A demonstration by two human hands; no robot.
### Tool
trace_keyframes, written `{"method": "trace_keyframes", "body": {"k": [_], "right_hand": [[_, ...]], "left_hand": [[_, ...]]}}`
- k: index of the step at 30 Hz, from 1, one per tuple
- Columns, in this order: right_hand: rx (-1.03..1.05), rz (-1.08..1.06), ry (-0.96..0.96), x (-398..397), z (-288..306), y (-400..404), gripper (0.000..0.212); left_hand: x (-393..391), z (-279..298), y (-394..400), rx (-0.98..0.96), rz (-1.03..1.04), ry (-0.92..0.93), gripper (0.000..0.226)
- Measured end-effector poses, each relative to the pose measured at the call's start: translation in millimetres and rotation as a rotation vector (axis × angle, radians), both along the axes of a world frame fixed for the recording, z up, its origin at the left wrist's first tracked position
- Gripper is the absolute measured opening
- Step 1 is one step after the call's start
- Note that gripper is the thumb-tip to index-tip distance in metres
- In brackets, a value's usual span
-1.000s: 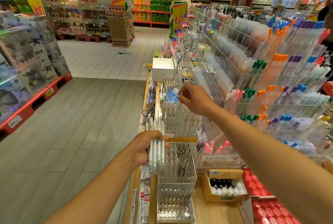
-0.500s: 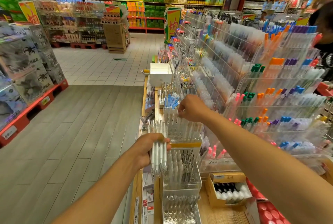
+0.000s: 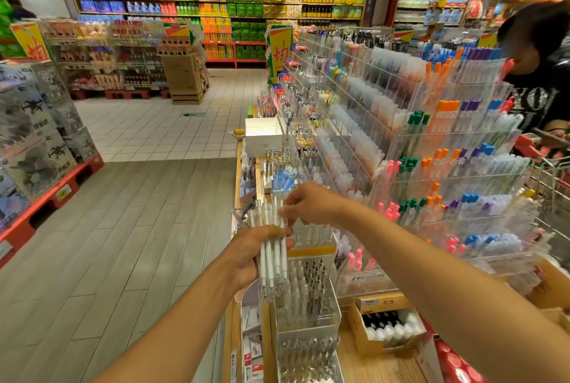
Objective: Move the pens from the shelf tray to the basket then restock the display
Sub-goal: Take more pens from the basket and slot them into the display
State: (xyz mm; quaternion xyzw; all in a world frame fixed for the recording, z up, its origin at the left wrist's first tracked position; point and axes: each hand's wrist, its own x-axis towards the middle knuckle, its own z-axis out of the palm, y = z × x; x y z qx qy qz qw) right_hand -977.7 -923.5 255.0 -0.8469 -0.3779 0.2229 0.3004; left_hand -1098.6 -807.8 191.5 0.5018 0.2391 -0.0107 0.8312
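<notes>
Pens [image 3: 303, 285] upright in clear tray [image 3: 308, 325]

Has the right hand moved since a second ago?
Yes. The right hand has come back from the clear tray toward the person, and now touches the top of the pen bundle held by the left hand.

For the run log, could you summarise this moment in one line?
left hand: grips pen bundle | right hand: pinches bundle top

Left of my left hand [image 3: 249, 254]: open aisle floor [image 3: 129, 243], free. Right: tiered acrylic pen racks [image 3: 447, 166] wall it off. Below: clear trays [image 3: 308, 299] packed upright. Cardboard box [image 3: 385, 324] blocks the counter.
</notes>
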Motion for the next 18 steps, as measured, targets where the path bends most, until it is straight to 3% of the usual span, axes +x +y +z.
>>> {"method": "trace_keyframes", "body": {"k": [3, 8, 10, 13, 18], "right_hand": [[0.086, -0.094, 0.147, 2.1, 2.6, -2.8, 0.014], [0.400, -0.066, 0.599, 5.5, 8.5, -8.3, 0.013], [0.534, -0.151, 0.494, 12.2, 9.9, -8.5, 0.016], [0.615, -0.287, 0.178, 25.5, 10.5, -9.2, 0.016], [0.322, -0.244, -0.164, 39.9, -4.6, -8.6, 0.021]], "left_hand": [[0.1, 2.5, -3.1, -0.057, 0.035, -0.029, 0.012], [-1.6, 2.4, -4.7, -0.180, 0.106, -0.075, 0.013], [-2.6, 0.0, -2.0, -0.184, 0.137, -0.052, 0.012], [-6.8, -6.3, 3.9, -0.168, 0.144, -0.008, 0.006], [-9.9, -13.9, 7.5, -0.120, 0.137, 0.063, 0.007]]}}
